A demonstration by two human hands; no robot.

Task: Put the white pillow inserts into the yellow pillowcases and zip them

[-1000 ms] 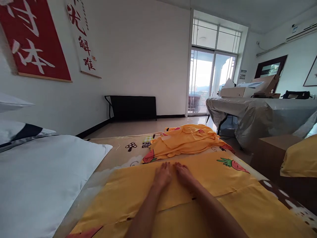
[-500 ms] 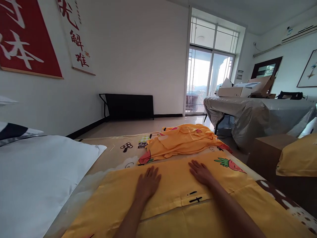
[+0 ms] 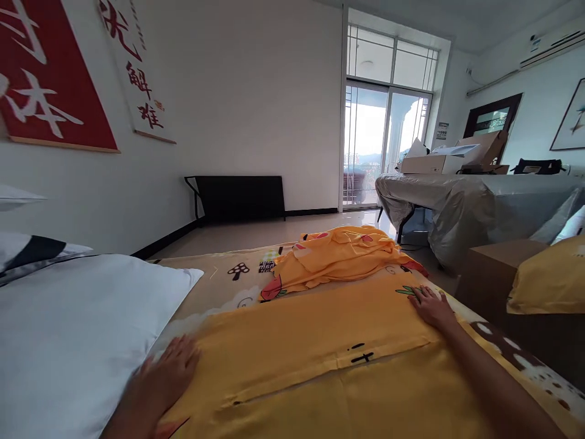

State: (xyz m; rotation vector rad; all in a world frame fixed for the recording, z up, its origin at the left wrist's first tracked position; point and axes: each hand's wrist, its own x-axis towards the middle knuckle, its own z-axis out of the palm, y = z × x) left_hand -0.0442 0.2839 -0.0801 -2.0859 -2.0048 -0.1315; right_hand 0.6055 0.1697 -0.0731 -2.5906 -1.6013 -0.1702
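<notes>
A yellow pillowcase with a long slit opening lies spread flat before me. My left hand rests on its left edge, fingers extended, close to a white pillow. On the far right corner lies my right hand, palm down over a printed carrot's leaves, fingers outstretched. Neither hand grips anything. Just beyond the pillowcase, a crumpled orange cloth sits in a loose heap on the patterned bed sheet.
At the right, a yellow cushion sits against a brown cardboard box. Behind stands a plastic-covered table carrying an open carton. A black folded panel leans near the far wall.
My hands have slid apart across the yellow cloth. The left went to the left edge and nearer me; the right moved to the right corner, covering the printed carrot.
</notes>
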